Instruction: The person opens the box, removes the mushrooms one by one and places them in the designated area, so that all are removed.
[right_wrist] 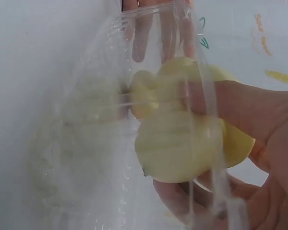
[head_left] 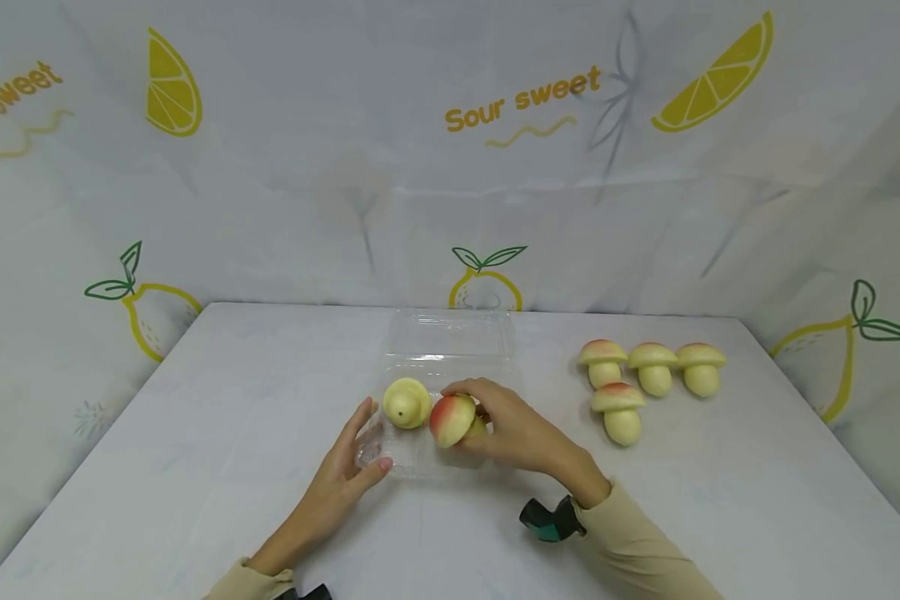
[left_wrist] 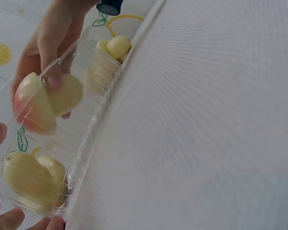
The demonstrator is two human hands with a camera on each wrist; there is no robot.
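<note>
A clear plastic clamshell box (head_left: 420, 457) lies with its lid (head_left: 450, 333) folded back. Over its right part my right hand (head_left: 513, 429) grips a yellow toy mushroom (head_left: 452, 420) with a red-blushed cap, tilted sideways. In the right wrist view, thumb and fingers hold that toy mushroom (right_wrist: 177, 148) behind the clear wall. Another toy mushroom (head_left: 407, 403) sits stem up in the box's left part. My left hand (head_left: 337, 479) is at the box's left end, thumb and fingers spread and fairly straight along its walls, as the left wrist view shows of its fingers (left_wrist: 12, 219).
Several more toy mushrooms lie at the right: three in a row, including one at the far end (head_left: 701, 368), and one nearer the front (head_left: 619, 412). A white cloth covers the table (head_left: 157, 442). A lemon-print curtain (head_left: 292, 167) hangs behind it.
</note>
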